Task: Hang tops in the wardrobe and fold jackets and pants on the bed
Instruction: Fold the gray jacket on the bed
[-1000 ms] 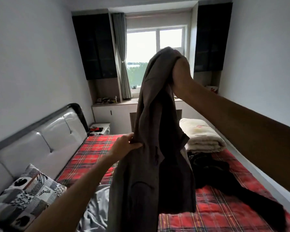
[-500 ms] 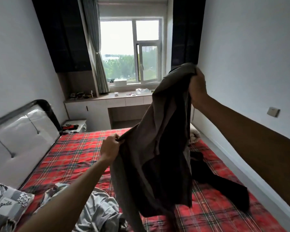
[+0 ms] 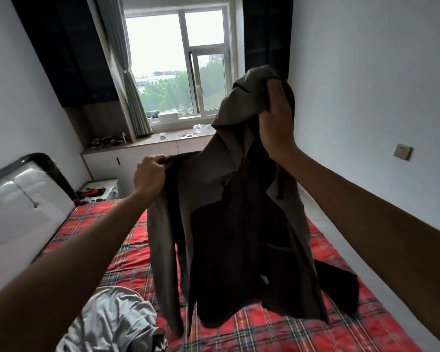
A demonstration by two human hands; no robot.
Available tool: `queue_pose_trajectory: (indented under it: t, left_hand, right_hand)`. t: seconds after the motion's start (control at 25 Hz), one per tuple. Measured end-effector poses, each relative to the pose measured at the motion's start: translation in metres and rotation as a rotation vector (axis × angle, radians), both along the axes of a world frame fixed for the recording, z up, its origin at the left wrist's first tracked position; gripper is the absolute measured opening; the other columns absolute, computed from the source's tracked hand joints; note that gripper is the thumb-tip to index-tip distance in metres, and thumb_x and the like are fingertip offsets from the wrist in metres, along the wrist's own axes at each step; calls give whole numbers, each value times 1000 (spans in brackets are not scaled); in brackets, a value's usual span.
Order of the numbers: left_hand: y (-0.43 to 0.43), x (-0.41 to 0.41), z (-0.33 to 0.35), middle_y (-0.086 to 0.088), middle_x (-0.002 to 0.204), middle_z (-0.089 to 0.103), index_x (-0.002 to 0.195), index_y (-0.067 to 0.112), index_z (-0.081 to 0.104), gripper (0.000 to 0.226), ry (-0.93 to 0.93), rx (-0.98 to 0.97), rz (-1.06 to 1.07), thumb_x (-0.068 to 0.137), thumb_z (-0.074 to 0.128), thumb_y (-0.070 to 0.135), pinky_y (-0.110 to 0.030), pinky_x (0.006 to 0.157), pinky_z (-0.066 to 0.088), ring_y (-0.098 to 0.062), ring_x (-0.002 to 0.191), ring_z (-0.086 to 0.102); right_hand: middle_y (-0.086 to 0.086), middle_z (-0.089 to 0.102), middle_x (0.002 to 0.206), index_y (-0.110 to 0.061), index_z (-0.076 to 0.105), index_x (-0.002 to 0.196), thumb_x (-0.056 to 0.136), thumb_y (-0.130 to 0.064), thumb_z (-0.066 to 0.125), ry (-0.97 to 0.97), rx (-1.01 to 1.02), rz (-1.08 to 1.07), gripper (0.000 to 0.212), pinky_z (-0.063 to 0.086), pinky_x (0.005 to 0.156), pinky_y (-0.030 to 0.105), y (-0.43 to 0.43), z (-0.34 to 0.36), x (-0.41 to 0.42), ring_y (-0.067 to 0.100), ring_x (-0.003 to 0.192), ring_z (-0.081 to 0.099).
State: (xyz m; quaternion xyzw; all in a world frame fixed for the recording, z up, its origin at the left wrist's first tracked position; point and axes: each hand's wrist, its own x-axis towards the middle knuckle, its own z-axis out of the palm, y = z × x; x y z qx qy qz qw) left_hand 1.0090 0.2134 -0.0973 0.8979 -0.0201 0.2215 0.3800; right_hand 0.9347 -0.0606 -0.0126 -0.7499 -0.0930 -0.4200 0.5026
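Midair above the red plaid bed (image 3: 277, 331), both hands grip a grey-brown jacket (image 3: 229, 224): right hand (image 3: 277, 118) high, left hand (image 3: 150, 174) lower, fingers clamped on fabric. Folding seems unstarted; a crumpled grey garment (image 3: 112, 321) waits.

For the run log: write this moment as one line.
stage: jacket opened out for folding | left hand: grips jacket edge | right hand: holds grey jacket high | bed: below, jacket hanging clear
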Motion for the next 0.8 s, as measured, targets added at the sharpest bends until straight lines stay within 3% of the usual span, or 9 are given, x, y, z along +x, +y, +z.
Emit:
queue_pose_trajectory:
  t: [0.04,0.08,0.12,0.16,0.24,0.4,0.56,0.72,0.8]
  left_hand:
    - [-1,-11,-2,-7,95,73,102,25,74,21,-13,28,2,88,62,36,-37,80,48,-28,93,66]
    - [0,-24,-7,-5,94,73,102,26,73,20,-17,52,-12,90,61,35,-37,79,48,-28,92,66]
    - [0,-42,-15,-4,93,73,100,28,73,18,-3,79,-30,91,59,35,-37,78,49,-27,89,65]
    - [1,-60,-22,-3,91,72,97,29,72,18,14,111,-49,90,57,35,-37,77,50,-27,86,65]
    - [6,-100,-34,-2,86,71,91,28,70,18,52,166,-77,90,54,35,-40,75,53,-27,82,65]
    - [16,-182,-44,-2,74,65,80,22,68,21,113,185,-208,96,55,21,-32,61,46,-24,71,63]
    - [22,-245,-27,-5,72,65,71,21,67,28,174,52,-338,97,56,16,-35,66,48,-23,69,61]
    - [33,-266,-17,-20,91,72,91,3,74,19,286,-117,-368,95,57,11,-44,81,54,-31,82,66]
    - [38,-264,-21,-19,93,71,95,2,73,19,373,-172,-364,95,55,7,-41,78,54,-26,78,65]
  right_hand:
    - [20,37,152,3,37,146,94,4,37,-56,-74,-29,52,13,118,15,2,-1,-11,33,143,31]
    - [23,47,142,2,47,139,90,7,40,-130,-173,-68,50,20,116,18,6,-5,-23,39,135,40]
    - [24,56,129,-4,54,127,84,8,42,-218,-312,-117,46,31,113,29,11,-13,-36,43,123,49]
    - [21,60,115,-12,53,114,80,7,43,-299,-461,-172,40,42,105,42,15,-23,-50,41,110,54]
    - [18,60,101,-17,44,99,76,1,43,-375,-643,-241,29,46,90,47,25,-42,-82,34,98,52]
    - [18,60,94,-18,40,96,74,-3,41,-436,-748,-266,27,37,90,41,43,-66,-151,28,96,44]
    - [11,55,99,-17,42,99,81,-2,45,-547,-804,-232,24,41,88,40,53,-57,-197,26,95,45]
    - [19,63,99,-16,44,103,83,-3,44,-616,-844,-189,25,47,85,43,60,-38,-215,26,97,45]
    - [19,64,100,-16,44,104,82,-3,46,-646,-878,-168,25,47,86,43,65,-30,-211,26,98,44]
